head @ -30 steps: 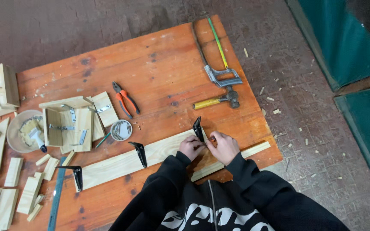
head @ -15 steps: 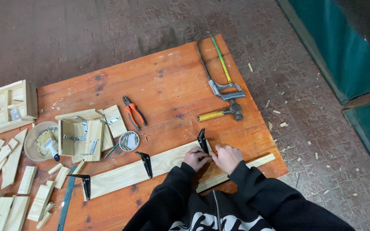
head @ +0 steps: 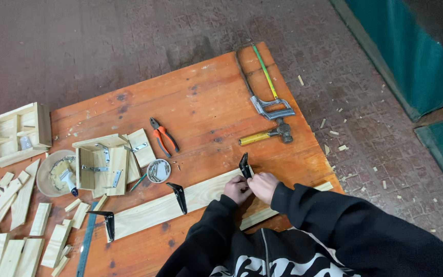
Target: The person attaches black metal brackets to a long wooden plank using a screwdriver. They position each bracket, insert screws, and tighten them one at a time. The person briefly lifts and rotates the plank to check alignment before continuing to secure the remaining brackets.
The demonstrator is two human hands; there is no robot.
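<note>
Both my hands have stayed on the same end of the long pale pine plank [head: 180,205] since a moment ago; only my head has shifted, so the orange-stained wooden table [head: 201,113] now sits lower and further right in view. My left hand [head: 237,189] and right hand [head: 262,185] are pressed close together, fingers closed around the foot of the black metal angle bracket [head: 244,165] standing at the plank's right end.

By my reckoning the work is about two-thirds along: a second black bracket [head: 178,197] already sits at mid-plank and a third black bracket [head: 107,223] at the left end, while this last one is not yet fixed (I cannot tell whether a screw is in it).

Nothing blocks my hands. A thin pine strip [head: 283,205] lies just below the plank, partly under my sleeves. Further off are the orange-handled pliers [head: 162,135], a small round tin of screws [head: 158,170], a yellow-handled hammer [head: 265,134], a hacksaw with a green blade [head: 263,87], a half-built pine box with silver brackets [head: 101,165] and loose pine offcuts [head: 11,225].
</note>
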